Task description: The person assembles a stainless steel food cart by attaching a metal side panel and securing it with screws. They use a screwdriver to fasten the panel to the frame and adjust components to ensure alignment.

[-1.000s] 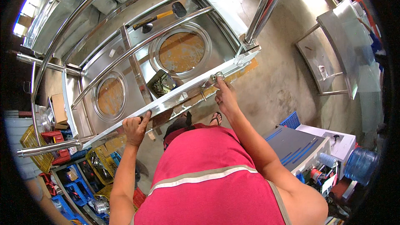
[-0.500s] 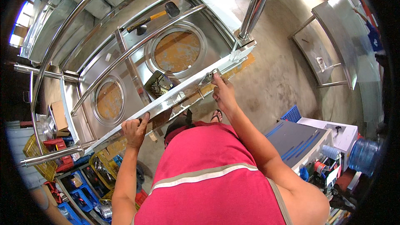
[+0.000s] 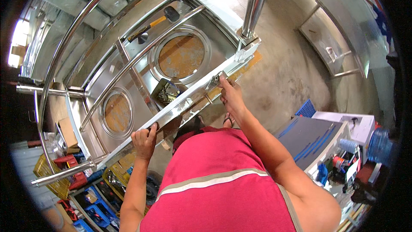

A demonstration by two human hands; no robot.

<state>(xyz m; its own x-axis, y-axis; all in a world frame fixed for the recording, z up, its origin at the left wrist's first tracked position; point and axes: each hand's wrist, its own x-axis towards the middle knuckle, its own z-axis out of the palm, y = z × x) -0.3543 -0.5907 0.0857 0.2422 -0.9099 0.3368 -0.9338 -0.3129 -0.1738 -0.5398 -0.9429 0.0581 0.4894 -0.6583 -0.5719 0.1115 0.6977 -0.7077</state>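
A stainless steel frame (image 3: 124, 146) with bright tubes and two round openings lies turned over in front of me. My left hand (image 3: 144, 141) is closed on its near rail, the thumb pressed against the face beside a small dark spot. Farther right along that rail, my right hand (image 3: 231, 95) pinches a small metal fitting (image 3: 216, 79) against the steel; the fingers partly hide it. A dark open box (image 3: 166, 93) of screws or bolts rests inside the frame, just behind the rail. A mallet (image 3: 156, 22) with a black head and yellow-black handle lies farther back.
Wrapped packages (image 3: 86, 10) are stacked behind the frame. Blue parts bins (image 3: 96, 215) and a yellow basket (image 3: 48, 174) stand at lower left. To the right are a dark-topped bench (image 3: 307, 139), a blue water bottle (image 3: 380, 146) and a steel table (image 3: 343, 21).
The whole view has shifted slightly. My left hand's fingers look a little more curled at the rail; my right hand stays at the same fitting.
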